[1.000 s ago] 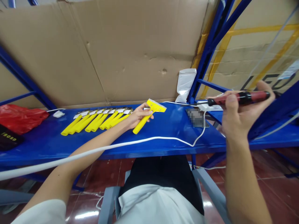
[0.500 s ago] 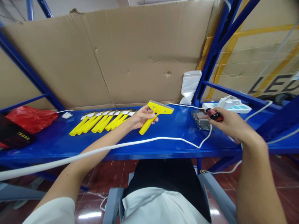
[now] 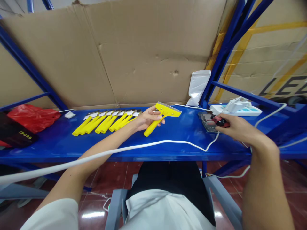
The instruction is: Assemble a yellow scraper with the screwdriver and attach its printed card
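Note:
My left hand (image 3: 151,118) is closed around a yellow scraper (image 3: 153,126), near where its handle meets the head. The scraper is held above the blue shelf, with its wide head up and to the right and two screws visible on it. At the right, my right hand (image 3: 233,126) grips a red-and-black tool (image 3: 219,120) that looks like a screwdriver; its shaft cannot be made out. Beneath that tool lies a phone (image 3: 208,124), partly blurred. Several more yellow scrapers (image 3: 103,124) lie in a row left of my left hand, some partly behind my forearm.
A white cable (image 3: 134,147) crosses in front of the blue shelf (image 3: 59,148). A power strip (image 3: 236,110) and a white pouch (image 3: 199,86) stand at the back right. A red plastic bag (image 3: 35,118) and a black bag (image 3: 16,132) are at the left. Cardboard (image 3: 148,57) forms the back.
The red-and-black tool has turned in my right hand, showing more of its red part. My left hand keeps hold of the scraper. The whole view has shifted slightly.

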Demonstrator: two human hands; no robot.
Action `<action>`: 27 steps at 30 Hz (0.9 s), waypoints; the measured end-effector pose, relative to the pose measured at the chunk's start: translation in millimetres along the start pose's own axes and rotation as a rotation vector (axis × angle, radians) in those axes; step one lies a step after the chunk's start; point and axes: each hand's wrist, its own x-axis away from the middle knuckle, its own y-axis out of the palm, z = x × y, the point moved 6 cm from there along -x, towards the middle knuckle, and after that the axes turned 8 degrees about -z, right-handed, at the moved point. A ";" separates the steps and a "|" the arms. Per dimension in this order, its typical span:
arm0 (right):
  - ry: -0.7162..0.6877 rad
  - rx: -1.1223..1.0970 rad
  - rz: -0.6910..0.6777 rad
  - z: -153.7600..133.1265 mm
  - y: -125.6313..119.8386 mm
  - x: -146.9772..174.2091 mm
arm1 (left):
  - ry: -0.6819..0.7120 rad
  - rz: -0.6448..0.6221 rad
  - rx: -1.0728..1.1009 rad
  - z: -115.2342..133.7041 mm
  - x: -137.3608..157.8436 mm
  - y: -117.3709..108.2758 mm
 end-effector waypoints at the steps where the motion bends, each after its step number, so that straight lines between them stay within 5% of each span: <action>1: 0.009 0.004 -0.010 -0.5 0.5 0.7 | 0.001 0.002 0.000 -1.0 -0.5 -1.2; 17: -0.015 -0.063 -0.010 1.1 4.0 -0.6 | -0.064 0.121 -0.038 -15.0 -5.7 -16.2; 27: 0.021 -0.061 0.005 10.4 11.0 -17.5 | -0.295 0.093 -0.197 -45.9 -5.1 -21.8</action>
